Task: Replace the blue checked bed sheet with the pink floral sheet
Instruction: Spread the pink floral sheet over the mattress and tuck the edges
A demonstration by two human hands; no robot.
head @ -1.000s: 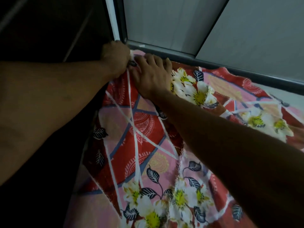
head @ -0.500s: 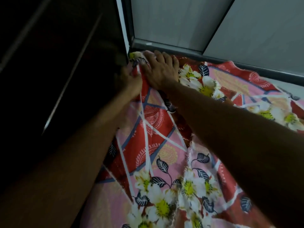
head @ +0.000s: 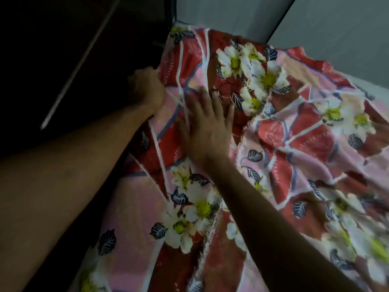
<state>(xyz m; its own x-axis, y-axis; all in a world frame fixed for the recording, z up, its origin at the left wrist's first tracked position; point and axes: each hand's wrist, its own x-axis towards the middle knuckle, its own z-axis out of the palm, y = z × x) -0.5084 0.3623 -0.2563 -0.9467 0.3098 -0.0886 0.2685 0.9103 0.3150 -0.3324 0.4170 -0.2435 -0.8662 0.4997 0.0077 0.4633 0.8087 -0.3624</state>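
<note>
1. Pink and red cloth with white flowers, the pink floral sheet (head: 294, 144), lies spread out and fills most of the view.
2. Its top corner sits in the nook where the grey wall (head: 336, 28) meets the dark panel (head: 63, 60).
3. Its left edge runs down along the dark panel, with only a thin dark gap beside it.
4. The left hand (head: 147, 89) is at that edge. Its grip is tight, fingers curled round a bunch of sheet.
5. The right hand (head: 207, 127) lies flat on the sheet just beside it, fingers spread, grip let go.
6. The sheet is wrinkled on the right, and a pale strip (head: 376, 84) shows past its far edge.
</note>
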